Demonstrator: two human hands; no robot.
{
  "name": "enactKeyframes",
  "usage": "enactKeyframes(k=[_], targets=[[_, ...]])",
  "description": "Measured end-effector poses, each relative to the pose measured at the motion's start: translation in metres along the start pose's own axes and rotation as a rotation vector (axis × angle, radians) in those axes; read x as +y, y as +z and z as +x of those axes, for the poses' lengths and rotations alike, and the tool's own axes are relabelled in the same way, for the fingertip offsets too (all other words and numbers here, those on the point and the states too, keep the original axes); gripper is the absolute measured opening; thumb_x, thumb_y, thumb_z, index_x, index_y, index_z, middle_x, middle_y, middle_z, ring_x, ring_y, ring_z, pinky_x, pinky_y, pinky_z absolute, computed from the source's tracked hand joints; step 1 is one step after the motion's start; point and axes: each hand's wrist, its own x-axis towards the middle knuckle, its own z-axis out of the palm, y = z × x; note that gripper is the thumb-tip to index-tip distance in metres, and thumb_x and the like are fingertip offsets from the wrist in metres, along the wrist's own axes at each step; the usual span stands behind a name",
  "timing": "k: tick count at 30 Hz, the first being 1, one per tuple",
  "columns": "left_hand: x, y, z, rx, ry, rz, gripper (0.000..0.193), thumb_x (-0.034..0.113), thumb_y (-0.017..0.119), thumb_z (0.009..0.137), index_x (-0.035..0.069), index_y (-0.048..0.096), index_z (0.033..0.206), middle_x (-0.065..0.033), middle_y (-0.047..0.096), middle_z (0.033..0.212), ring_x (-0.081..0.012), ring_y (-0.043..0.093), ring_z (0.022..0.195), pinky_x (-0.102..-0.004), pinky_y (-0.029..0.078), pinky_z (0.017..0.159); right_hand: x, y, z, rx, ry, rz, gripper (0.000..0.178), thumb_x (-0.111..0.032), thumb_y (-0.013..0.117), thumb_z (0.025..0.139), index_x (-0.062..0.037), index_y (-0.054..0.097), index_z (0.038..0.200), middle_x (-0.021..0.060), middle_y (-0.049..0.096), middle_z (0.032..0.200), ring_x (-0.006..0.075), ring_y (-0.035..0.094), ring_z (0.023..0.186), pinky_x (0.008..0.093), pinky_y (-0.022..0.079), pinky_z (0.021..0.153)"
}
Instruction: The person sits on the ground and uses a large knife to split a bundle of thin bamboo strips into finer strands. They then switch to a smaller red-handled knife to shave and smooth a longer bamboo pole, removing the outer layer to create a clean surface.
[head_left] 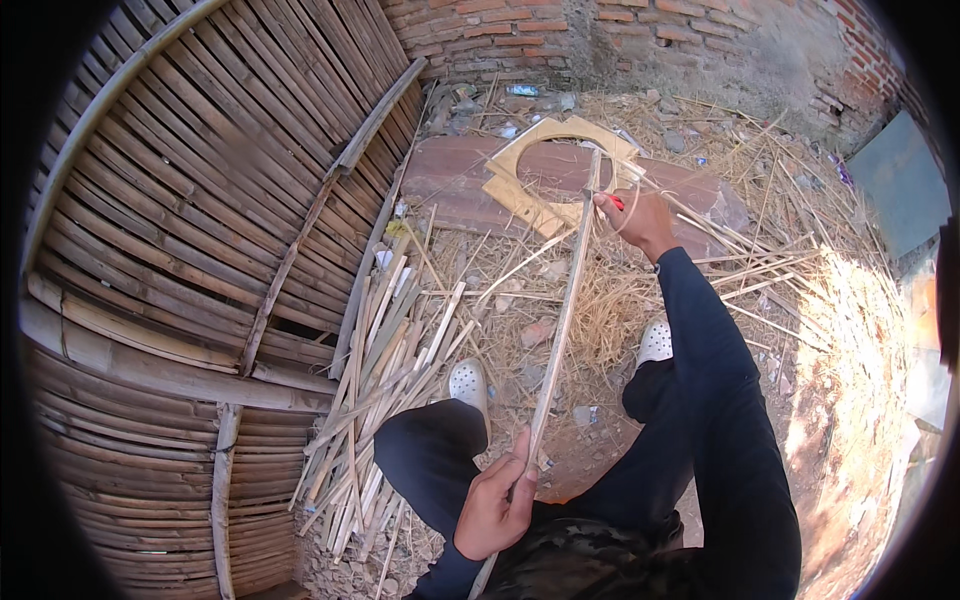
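Note:
A long, pale bamboo strip (566,325) runs from my lap out toward the far side. Close to my body, my left hand (497,505) is closed around its near part. My right hand (643,220), arm stretched forward, is closed on a red-handled knife (617,202) against the strip near its far end. Most of the knife is hidden by the fingers, and its blade barely shows. A thin curled sliver loops beside this hand. Behind the strip's far end lies a yellowish board with a large round hole (515,190).
A pile of split bamboo strips (385,350) lies left of my feet, beside a bamboo slat wall (200,200). Shavings (625,300) and rubble litter the ground. The board rests on a reddish-brown slab (440,180). A brick wall (490,35) stands behind; a grey-blue panel (900,185) leans right.

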Motion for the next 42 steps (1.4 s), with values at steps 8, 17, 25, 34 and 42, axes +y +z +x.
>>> enactKeyframes(k=[8, 17, 25, 34, 42], targets=[[-0.016, 0.001, 0.014, -0.006, -0.224, -0.486, 0.045, 0.008, 0.043, 0.099, 0.004, 0.037, 0.144, -0.0019, 0.054, 0.080, -0.0049, 0.045, 0.058, -0.0184, 0.037, 0.052, -0.035, -0.021, -0.013, -0.829, 0.527, 1.151, 0.072, -0.076, 0.030, 0.088, -0.0139, 0.036, 0.051, -0.0054, 0.026, 0.042, 0.0083, 0.025, 0.036, 0.0252, 0.021, 0.037], [-0.011, -0.015, 0.026, 0.067, -0.214, -0.506, 0.046, 0.007, 0.042, 0.099, 0.005, 0.035, 0.145, 0.0000, 0.053, 0.081, -0.0034, 0.043, 0.058, -0.0177, 0.038, 0.053, -0.124, -0.059, -0.115, -0.388, -0.469, 0.168, 0.065, -0.071, 0.052, 0.080, -0.0099, 0.066, 0.062, 0.0128, 0.054, 0.049, 0.0321, 0.058, 0.049, 0.0406, 0.042, 0.045], [0.002, -0.014, 0.023, 0.088, -0.222, -0.373, 0.047, 0.009, 0.045, 0.099, 0.004, 0.035, 0.145, 0.0032, 0.050, 0.075, -0.0019, 0.042, 0.059, -0.0168, 0.036, 0.054, -0.113, -0.037, -0.102, -0.267, -0.454, 0.109, 0.066, -0.074, 0.053, 0.076, -0.0115, 0.067, 0.062, 0.0086, 0.057, 0.048, 0.0265, 0.060, 0.046, 0.0378, 0.044, 0.042], [-0.005, -0.010, 0.016, 0.046, -0.142, -0.244, 0.047, 0.008, 0.045, 0.098, 0.002, 0.035, 0.144, 0.0031, 0.050, 0.075, -0.0015, 0.041, 0.055, -0.0166, 0.035, 0.050, -0.087, -0.030, -0.057, -0.248, -0.270, 0.020, 0.071, -0.078, 0.047, 0.077, -0.0109, 0.067, 0.062, 0.0110, 0.058, 0.051, 0.0296, 0.059, 0.047, 0.0399, 0.047, 0.046], [-0.007, -0.017, 0.025, 0.125, -0.057, -0.016, 0.045, 0.006, 0.047, 0.096, -0.006, 0.039, 0.138, -0.0013, 0.050, 0.075, -0.0057, 0.045, 0.063, -0.0197, 0.039, 0.059, -0.107, -0.022, -0.078, -0.219, -0.424, 0.089, 0.067, -0.072, 0.051, 0.079, -0.0102, 0.062, 0.057, 0.0115, 0.052, 0.047, 0.0323, 0.056, 0.046, 0.0415, 0.043, 0.044]])
